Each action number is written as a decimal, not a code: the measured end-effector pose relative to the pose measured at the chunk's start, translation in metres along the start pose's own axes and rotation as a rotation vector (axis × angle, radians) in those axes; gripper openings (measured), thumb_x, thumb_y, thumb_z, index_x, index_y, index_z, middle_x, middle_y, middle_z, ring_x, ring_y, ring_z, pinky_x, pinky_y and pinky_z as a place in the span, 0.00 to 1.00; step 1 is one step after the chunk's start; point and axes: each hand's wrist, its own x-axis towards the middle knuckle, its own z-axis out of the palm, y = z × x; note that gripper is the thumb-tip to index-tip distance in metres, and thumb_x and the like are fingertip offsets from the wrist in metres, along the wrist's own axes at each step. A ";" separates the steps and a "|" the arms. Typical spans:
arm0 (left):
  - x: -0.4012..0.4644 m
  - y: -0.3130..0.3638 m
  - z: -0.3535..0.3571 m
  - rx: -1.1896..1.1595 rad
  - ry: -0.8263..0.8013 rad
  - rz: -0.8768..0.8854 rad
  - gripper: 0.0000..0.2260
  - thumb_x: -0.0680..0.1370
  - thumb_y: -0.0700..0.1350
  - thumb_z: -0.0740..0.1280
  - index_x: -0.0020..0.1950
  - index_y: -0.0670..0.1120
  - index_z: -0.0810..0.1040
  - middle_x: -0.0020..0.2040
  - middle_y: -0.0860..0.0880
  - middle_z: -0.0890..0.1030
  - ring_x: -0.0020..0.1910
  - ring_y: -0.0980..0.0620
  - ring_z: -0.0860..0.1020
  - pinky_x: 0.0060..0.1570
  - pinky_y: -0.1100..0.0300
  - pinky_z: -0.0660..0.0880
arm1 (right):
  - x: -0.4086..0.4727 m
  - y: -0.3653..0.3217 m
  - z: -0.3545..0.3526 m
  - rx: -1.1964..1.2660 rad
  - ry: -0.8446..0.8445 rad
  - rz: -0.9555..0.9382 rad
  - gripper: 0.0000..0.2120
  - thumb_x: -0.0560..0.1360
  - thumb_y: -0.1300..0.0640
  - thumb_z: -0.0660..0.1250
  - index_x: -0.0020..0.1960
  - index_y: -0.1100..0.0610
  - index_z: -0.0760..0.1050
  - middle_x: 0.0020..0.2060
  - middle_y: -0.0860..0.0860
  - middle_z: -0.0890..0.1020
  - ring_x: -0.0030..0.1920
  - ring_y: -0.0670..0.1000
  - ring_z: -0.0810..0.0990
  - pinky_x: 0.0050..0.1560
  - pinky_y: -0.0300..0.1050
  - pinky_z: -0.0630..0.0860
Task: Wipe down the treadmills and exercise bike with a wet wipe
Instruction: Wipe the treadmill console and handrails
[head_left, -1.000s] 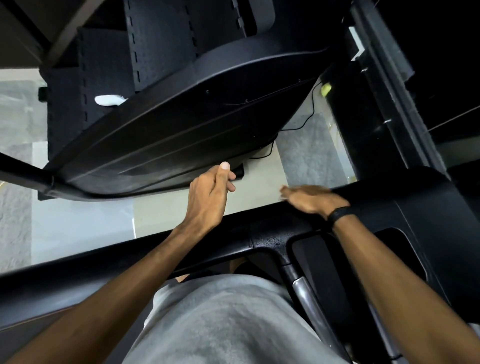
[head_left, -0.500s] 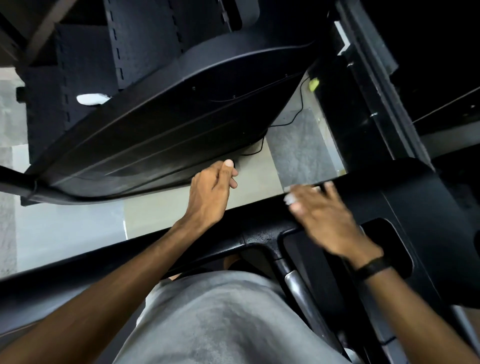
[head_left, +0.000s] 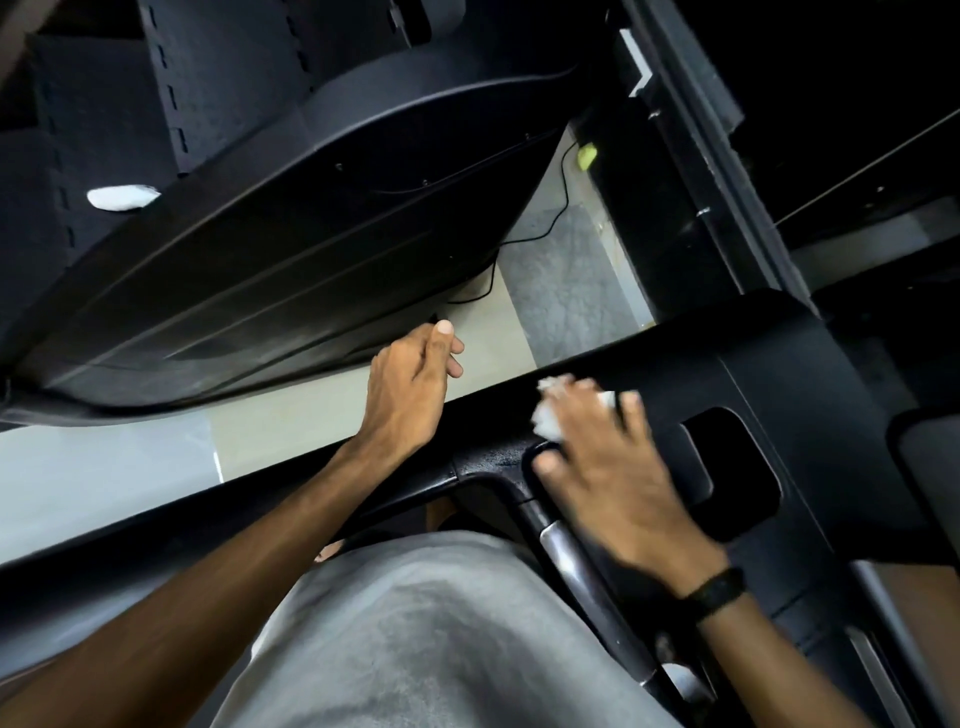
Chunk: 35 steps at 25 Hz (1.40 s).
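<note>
Seen from the head cam, looking down past a grey shirt at black gym equipment. The right hand lies flat on the black console of the machine in front of the person, fingers spread and fairly straight, pressing a crumpled white wet wipe onto the top surface just left of a dark rounded recess. Wipe pokes out at the fingertips and on the thumb side; the rest is hidden under the palm. The hand is a bit blurred, so exact finger positions aren't clear. A black wristband sits on the right wrist. The left hand reaches fwd over the black handlebar that runs off the console to the left; its fingers are loosely curled, thumb up, tips at the lower edge of a big black curved cover of the next machine. Can't tell if the left hand actually grips that edge or only touches it. Between the two machines shows pale floor, w/ a grey mat further back and a thin black cable running across it. A small white wad lies on the dark textured surface upper left, well apart from both hands. A silver-grey grip angles down below the console, near the shirt.
</note>
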 end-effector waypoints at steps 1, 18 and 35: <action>-0.001 0.000 0.001 0.003 -0.007 0.004 0.24 0.78 0.65 0.51 0.44 0.52 0.80 0.36 0.57 0.83 0.40 0.49 0.80 0.51 0.43 0.77 | 0.004 0.034 -0.004 -0.017 0.039 0.144 0.37 0.79 0.32 0.37 0.82 0.51 0.49 0.81 0.48 0.55 0.81 0.52 0.51 0.78 0.61 0.42; -0.003 0.007 0.026 0.091 -0.101 0.091 0.24 0.79 0.64 0.50 0.45 0.52 0.80 0.36 0.60 0.82 0.40 0.52 0.80 0.53 0.44 0.76 | 0.028 0.086 -0.016 0.159 -0.012 0.608 0.49 0.70 0.27 0.30 0.82 0.57 0.37 0.81 0.55 0.40 0.80 0.53 0.36 0.79 0.55 0.34; -0.002 0.006 0.030 0.107 -0.093 0.090 0.25 0.79 0.64 0.50 0.45 0.50 0.81 0.34 0.55 0.82 0.40 0.51 0.81 0.52 0.44 0.76 | 0.027 0.067 -0.013 0.146 -0.012 0.576 0.50 0.73 0.26 0.30 0.81 0.61 0.35 0.80 0.57 0.36 0.80 0.55 0.34 0.78 0.53 0.33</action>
